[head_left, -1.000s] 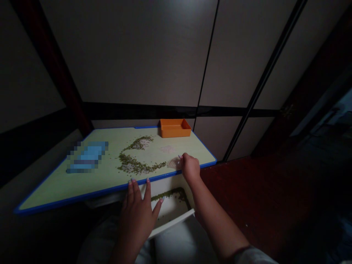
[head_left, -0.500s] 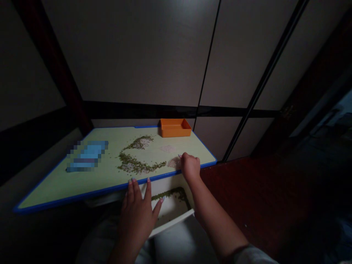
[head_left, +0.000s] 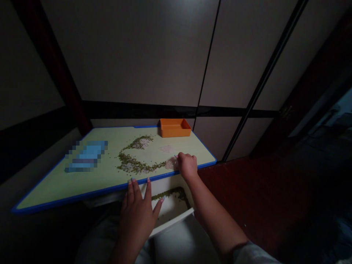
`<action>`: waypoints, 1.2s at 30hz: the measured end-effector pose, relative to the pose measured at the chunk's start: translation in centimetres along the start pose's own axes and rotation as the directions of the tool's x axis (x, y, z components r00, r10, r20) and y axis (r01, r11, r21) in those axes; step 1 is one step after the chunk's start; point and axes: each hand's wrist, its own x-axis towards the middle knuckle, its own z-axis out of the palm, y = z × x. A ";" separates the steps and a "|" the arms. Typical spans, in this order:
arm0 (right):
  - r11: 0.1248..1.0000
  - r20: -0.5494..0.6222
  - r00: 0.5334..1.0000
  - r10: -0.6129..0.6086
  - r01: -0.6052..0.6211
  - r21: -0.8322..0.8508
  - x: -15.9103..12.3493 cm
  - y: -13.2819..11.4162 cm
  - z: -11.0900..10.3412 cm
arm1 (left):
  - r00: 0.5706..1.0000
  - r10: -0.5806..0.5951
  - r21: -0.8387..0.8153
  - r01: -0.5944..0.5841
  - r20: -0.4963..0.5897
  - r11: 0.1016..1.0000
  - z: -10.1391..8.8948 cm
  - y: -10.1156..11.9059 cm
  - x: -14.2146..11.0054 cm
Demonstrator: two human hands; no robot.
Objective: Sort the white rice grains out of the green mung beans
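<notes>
My right hand (head_left: 187,165) is closed in a pinch just above the table's near edge, beside a small pile of pale grains (head_left: 171,163). Whatever lies between its fingertips is too small or hidden to tell. My left hand (head_left: 139,205) has its fingers spread, the tips against the blue table edge (head_left: 110,187) and the thumb over a white container (head_left: 172,222). Small green beans (head_left: 178,191) lie along that container's far side. On the pale green tabletop (head_left: 93,183), a curved heap of green beans (head_left: 134,164) is mixed with pale grains.
An orange open box (head_left: 176,132) stands at the table's far right. A blurred blue packet (head_left: 88,156) lies on the left. Another pale grain patch (head_left: 167,148) is near the middle right. Cabinet panels (head_left: 143,55) rise behind the table, with a dark red floor (head_left: 228,190) at the right.
My right hand has shifted slightly left over the pale grains, still closed. My left hand stays at the table edge. The view has moved a little.
</notes>
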 end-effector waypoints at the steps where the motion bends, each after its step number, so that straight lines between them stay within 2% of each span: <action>1: 1.000 -0.006 1.000 -0.011 0.011 0.014 -0.1 0.1 0.0 | 1.000 0.002 -0.001 -0.002 0.001 1.000 0.0 0.0 0.0; 9: 0.998 -0.057 0.998 0.024 -0.021 0.059 -1.0 0.7 -0.5 | 1.000 0.008 -0.003 -0.008 0.008 1.000 0.0 0.0 -0.2; 13: 0.997 -0.042 0.999 -0.004 0.007 0.079 -1.1 0.7 -0.5 | 1.000 0.013 -0.004 -0.013 0.001 1.000 0.0 0.0 -0.3; 18: 0.992 -0.082 0.997 -0.018 0.028 0.124 -1.2 0.8 -0.1 | 1.000 0.012 -0.014 -0.012 0.001 1.000 0.0 0.0 -0.2; 28: 0.997 -0.045 0.999 -0.017 0.020 0.079 -1.3 0.6 -0.3 | 1.000 0.002 -0.023 -0.001 0.024 1.000 -0.3 0.0 -0.2; 36: 0.994 -0.054 0.998 -0.020 0.025 0.109 -1.3 0.5 -0.3 | 1.000 0.011 -0.028 -0.010 0.017 1.000 -0.2 0.0 -0.3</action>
